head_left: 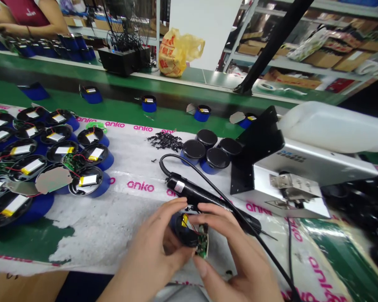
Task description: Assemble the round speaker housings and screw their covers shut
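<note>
At the front of the bench, my left hand (154, 239) is closed around a blue round housing (178, 228) with a black rim, its open side towards me. Inside the housing sits a small battery (185, 220) with yellow tape and thin wires, partly covered by fingers. My right hand (239, 247) has thumb and fingers closed about a green circuit board (203, 245) standing at the housing's right edge. Just beyond both hands lies a black electric screwdriver (201, 195) with its cable.
Several open blue housings (96, 182) with batteries crowd the left. Lidded housings (216, 159) stand near a pile of black screws (166, 141). A metal machine (290, 180) is at right. More housings sit on a green strip (119, 109) behind. A co-worker (28, 16) is far left.
</note>
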The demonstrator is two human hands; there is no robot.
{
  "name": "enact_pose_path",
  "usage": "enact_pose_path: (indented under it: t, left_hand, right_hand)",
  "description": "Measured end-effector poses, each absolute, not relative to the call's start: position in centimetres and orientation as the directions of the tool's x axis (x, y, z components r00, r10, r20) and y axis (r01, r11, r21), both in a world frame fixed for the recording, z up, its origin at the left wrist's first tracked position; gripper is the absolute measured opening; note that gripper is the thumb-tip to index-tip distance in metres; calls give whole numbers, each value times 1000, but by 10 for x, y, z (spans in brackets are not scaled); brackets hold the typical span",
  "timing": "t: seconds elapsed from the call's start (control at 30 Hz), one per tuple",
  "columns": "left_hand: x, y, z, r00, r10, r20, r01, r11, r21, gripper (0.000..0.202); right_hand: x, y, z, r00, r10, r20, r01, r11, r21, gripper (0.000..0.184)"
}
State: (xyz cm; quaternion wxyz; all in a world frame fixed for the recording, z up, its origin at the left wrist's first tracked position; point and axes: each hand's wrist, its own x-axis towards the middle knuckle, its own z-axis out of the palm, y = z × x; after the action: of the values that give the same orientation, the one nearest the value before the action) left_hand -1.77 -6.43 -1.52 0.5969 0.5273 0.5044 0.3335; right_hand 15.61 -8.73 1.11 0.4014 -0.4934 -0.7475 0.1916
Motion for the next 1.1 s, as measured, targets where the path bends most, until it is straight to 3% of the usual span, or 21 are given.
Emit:
enact_pose_path:
  t: [0.1, 0.23, 0.4, 0.63, 0.8, 1.0, 1.1]
  left_hand:
    - [-21, -63, -13, 336, 871, -358, 8, 378, 926, 65]
    - [-28, -61, -9, 483, 800, -355, -229, 507, 831, 51]
    - [-20, -55, -12, 394, 814, -426, -263, 544, 797, 31]
    - [2, -54, -2, 177, 861, -477, -72, 495, 866, 29]
    - [3, -54, 1, 93, 913, -397, 126, 385, 914, 25]
    - [-1, -47, -5, 132, 930, -344, 203, 315, 927, 28]
    - [-1, -47, -3, 126, 955, -269, 253, 232, 939, 22]
  right_hand:
    - [154, -86, 10, -182, 908, 379, 568, 411, -713, 37]
    - [156, -85, 7, -170, 914, 368, 563, 397, -725, 34]
    - [158, -86, 7, -192, 909, 370, 585, 409, -701, 36]
    - [160, -96, 0, -119, 903, 412, 635, 388, -668, 39]
    - [160, -100, -4, -116, 890, 440, 598, 417, -685, 42]
    - [163, -95, 16, -242, 919, 311, 738, 383, -556, 44]
    - [164, -89, 17, -335, 875, 348, 768, 468, -438, 42]
